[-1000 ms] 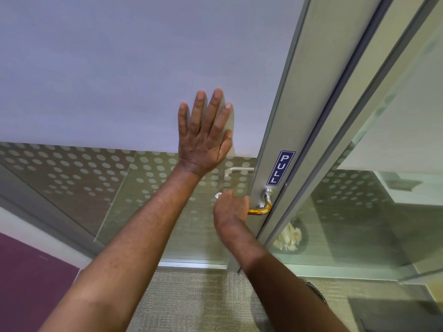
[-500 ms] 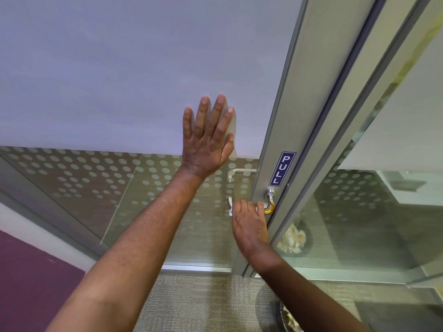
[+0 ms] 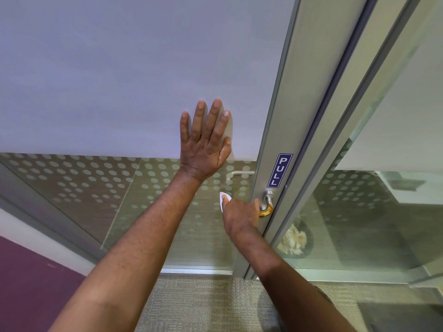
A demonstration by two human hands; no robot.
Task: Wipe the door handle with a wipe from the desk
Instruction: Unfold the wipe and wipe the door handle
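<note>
A: Where is the left hand (image 3: 205,149)?
B: Flat on the glass door (image 3: 119,80), fingers spread, grip released, above the dotted strip.

A: And the right hand (image 3: 239,215)?
B: Grip clenched over the handle (image 3: 268,203) with the wipe (image 3: 224,198) under it. Only a small white corner of the wipe pokes out past the fingertip; the rest is hidden.

A: How much of the handle shows?
B: Just the curved neck by the frame (image 3: 282,116), below the PULL sign (image 3: 280,170). The lever is covered by the hand.

A: Anything else?
B: A second handle (image 3: 239,174) shows faintly through the glass. Behind the right pane lies something pale and crumpled (image 3: 293,239), too blurred to name.
</note>
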